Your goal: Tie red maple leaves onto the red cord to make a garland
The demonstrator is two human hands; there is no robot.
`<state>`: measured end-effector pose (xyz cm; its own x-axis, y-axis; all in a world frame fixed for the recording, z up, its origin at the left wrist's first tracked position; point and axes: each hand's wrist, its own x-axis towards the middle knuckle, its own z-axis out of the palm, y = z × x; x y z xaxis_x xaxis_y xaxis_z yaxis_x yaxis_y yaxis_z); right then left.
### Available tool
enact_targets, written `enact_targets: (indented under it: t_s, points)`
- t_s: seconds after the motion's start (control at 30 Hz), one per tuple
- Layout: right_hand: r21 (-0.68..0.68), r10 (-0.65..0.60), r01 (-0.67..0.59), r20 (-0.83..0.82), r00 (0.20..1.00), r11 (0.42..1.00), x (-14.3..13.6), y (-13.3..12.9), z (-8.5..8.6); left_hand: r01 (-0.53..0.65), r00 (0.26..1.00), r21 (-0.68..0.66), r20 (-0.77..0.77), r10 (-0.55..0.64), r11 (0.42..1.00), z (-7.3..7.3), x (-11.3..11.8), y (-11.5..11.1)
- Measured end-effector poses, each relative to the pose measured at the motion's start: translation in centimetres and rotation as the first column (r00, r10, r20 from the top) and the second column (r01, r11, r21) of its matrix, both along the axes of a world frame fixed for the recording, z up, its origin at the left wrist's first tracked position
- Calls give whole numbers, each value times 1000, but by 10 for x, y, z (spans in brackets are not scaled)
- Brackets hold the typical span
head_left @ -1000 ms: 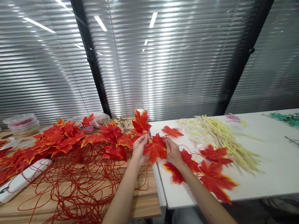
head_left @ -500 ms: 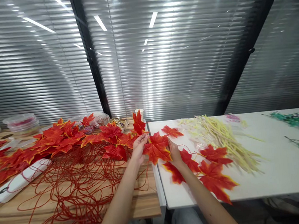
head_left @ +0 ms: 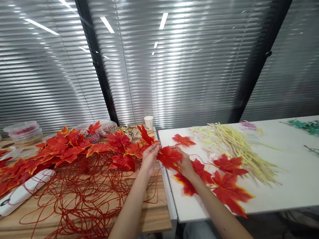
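Left hand (head_left: 149, 158) and right hand (head_left: 185, 162) pinch a red leaf (head_left: 169, 157), lower centre. Its long axis apparently points lower right.

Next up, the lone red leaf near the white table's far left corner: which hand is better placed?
Probably the right hand: it is over the white table, nearer the lone leaf. The left hand is farther off, over the wooden table. Both are at another leaf.

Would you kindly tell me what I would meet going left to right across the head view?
White corded device, left hand, held red leaf, right hand, yellow stems, green sprigs.
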<state>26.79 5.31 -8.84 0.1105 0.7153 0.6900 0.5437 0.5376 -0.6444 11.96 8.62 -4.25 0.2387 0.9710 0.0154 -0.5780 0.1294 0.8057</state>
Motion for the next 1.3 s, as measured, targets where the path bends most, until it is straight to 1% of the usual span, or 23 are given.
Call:
enact_targets:
  t_s: [0.2,0.47,0.6,0.7,0.93,1.07,1.3]
  points:
    - [-51,6,-5,34,999,999,0,-1,2,-30,999,-49,38,32,998,0,0,2]
    - [-67,-10,13,47,999,998,-1,-1,2,-30,998,-22,50,31,999,2,2,0]
    - [-79,-15,19,49,999,997,0,-2,2,-51,997,-10,54,52,999,1,2,1]
    - [-80,-12,15,42,999,997,0,-2,2,-61,996,-16,60,62,998,-1,2,1]
    - [-85,22,-20,21,1000,996,0,0,-1,-38,998,-13,51,38,999,0,3,0]
    - [-87,26,-23,27,999,996,1,1,-2,-56,996,-20,61,57,998,1,3,-1]
    - [-55,24,-22,31,999,998,-1,-1,1,-58,995,-19,76,59,998,0,3,-1]
